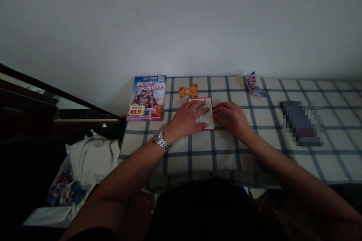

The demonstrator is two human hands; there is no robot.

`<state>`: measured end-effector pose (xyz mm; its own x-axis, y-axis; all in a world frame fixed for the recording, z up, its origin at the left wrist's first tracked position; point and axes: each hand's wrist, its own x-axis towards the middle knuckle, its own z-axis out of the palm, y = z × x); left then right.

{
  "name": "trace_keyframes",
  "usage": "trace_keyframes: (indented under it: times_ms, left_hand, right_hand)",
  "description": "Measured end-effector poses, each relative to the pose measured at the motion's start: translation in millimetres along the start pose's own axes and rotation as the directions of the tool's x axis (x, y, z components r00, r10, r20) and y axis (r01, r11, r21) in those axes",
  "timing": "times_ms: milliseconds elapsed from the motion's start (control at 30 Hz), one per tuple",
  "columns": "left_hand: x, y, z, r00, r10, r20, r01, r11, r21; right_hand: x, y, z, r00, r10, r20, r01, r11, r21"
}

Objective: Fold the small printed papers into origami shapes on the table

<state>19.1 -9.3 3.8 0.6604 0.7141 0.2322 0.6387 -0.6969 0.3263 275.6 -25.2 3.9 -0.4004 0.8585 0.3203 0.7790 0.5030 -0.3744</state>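
Note:
A small white leaflet (209, 120) with a red border and printed text lies flat on the checked tablecloth (195, 154). My left hand (188, 118) rests across it with the fingers spread, covering its left and middle part. A silver watch (161, 139) is on my left wrist. At the leaflet's right edge my right hand (230, 116) has its fingers curled and pressed together, with the fingertips at that edge. Just beyond the leaflet is a brown bear figure (189, 91), flat on the cloth.
A stack of colourful flyers (148, 98) stands at the table's far left. A crumpled wrapper (252, 84) lies near the wall (198, 22). On the right is a dark, pixelated flat object (302, 124). White bags (93, 156) sit below the table's left edge.

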Motion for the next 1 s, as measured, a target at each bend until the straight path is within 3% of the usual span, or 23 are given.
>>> trace_keyframes:
  times_ms: [333,733,1000]
  left_hand:
    - [0.0,2.5,-2.2,1.000,0.002,-0.005,-0.002,1.000,-0.016]
    - [-0.5,2.9,-0.7,1.000,-0.026,0.010,0.026,1.000,-0.017]
    - [-0.9,3.0,-1.0,1.000,-0.024,0.009,0.024,0.999,-0.022]
  right_hand:
    - [4.2,3.3,-0.4,0.999,-0.033,0.031,0.034,0.999,-0.024]
    - [-19.1,-5.3,-10.8,0.989,-0.107,0.106,0.114,0.992,-0.053]
    - [-20.7,-7.9,-17.7,0.980,-0.129,0.153,0.135,0.990,-0.033]
